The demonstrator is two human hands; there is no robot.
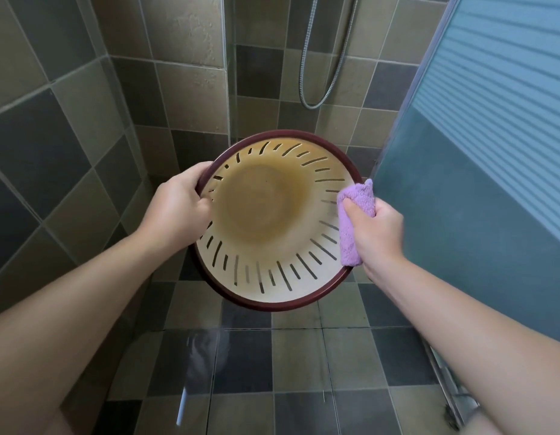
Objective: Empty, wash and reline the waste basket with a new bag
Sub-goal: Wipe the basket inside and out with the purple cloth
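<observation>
A cream waste basket (272,262) with slotted walls and a dark red rim is held up over the shower floor, its mouth facing me. The inside looks bare, with a brownish tint at the bottom. My left hand (176,207) grips the rim on the left side, fingers curled over the edge. My right hand (374,229) holds a folded purple cloth (351,227) against the basket's right inner wall near the rim.
Tiled walls rise on the left and ahead. A metal shower hose (316,102) hangs on the far wall. A frosted blue-grey glass door (479,189) stands close on the right. A glass panel edge (228,73) runs down the middle. Below lies the tiled floor (288,365).
</observation>
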